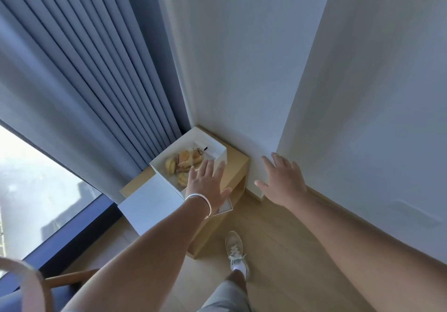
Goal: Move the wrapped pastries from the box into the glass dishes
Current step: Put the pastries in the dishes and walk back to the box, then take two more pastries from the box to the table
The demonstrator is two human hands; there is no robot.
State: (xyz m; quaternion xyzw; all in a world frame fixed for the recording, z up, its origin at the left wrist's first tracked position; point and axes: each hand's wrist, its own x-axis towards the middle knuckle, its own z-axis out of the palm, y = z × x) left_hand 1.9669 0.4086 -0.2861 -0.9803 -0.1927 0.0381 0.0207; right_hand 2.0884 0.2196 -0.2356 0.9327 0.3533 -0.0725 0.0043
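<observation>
A white box (pixel 212 153) holding wrapped pastries (pixel 185 160) sits open on a low wooden worktop (pixel 238 164) in a corner, beside blue curtains (pixel 84 89). The left hand (pixel 205 182), wearing a bracelet (pixel 202 201), reaches over the box's near edge with fingers straight and spread, holding nothing. The right hand (pixel 281 178) hovers to the box's right near the wall, fingers likewise spread and empty.

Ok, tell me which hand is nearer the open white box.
Left. The left hand reaches over the near right corner of the white box, fingers straight above the wrapped pastries. The right hand is spread out to the box's right, by the wall, clear of it.
</observation>
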